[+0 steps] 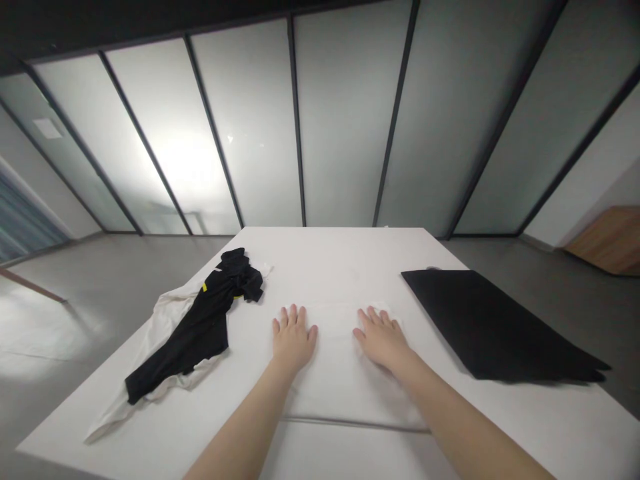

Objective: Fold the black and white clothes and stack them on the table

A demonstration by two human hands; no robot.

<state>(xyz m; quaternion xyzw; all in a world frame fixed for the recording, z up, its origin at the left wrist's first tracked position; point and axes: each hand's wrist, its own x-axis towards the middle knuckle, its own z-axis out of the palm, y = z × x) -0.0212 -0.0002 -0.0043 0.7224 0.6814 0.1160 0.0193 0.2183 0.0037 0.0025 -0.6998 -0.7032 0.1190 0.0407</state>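
A folded white cloth [345,383] lies flat on the white table [345,260], straight in front of me. Its colour nearly matches the tabletop, and the kind of garment cannot be made out. On its left side rests my left hand [293,340], palm down with fingers spread. My right hand [383,339] lies flat on the right side of the cloth, its fingers apart too. Neither hand grips anything. The cloth's near edge shows as a thin double line between my forearms.
To the left, a black garment [200,327] with yellow marks lies over a white garment [170,327], both loosely spread. Black flat sheets [495,327] are stacked on the right, reaching past the table's edge. Frosted glass panels [345,133] stand beyond the table.
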